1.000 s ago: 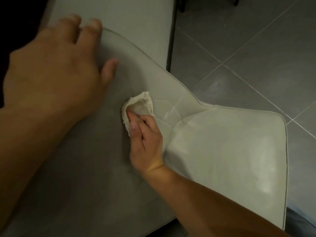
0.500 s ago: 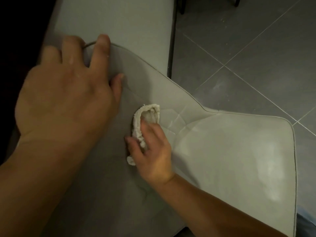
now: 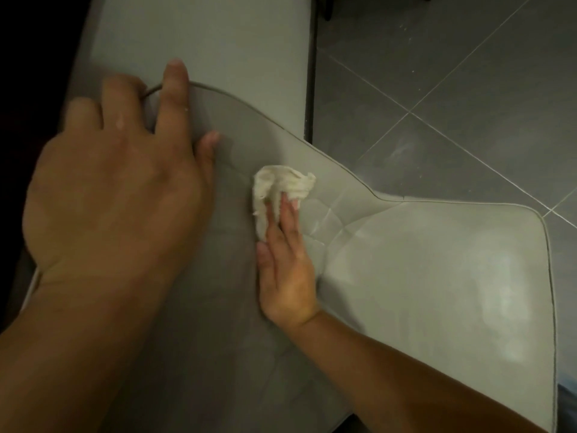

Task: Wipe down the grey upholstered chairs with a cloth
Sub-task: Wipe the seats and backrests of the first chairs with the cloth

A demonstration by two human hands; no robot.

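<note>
A grey upholstered chair (image 3: 421, 292) fills the view, seen from above, its backrest on the left and its seat on the right. My left hand (image 3: 115, 195) rests on the backrest with its fingers curled over the top piped edge. My right hand (image 3: 287, 270) lies flat against the backrest near the crease with the seat. Its fingertips press a crumpled white cloth (image 3: 281, 189) onto the fabric.
A pale table top (image 3: 203, 42) lies just beyond the backrest. Dark grey floor tiles (image 3: 452, 89) with light grout lines spread to the right. A black chair leg stands at the top near the table's edge.
My right hand has flattened and slid the cloth up and to the right along the backrest. My left hand has shifted down and taken hold of the backrest's top edge.
</note>
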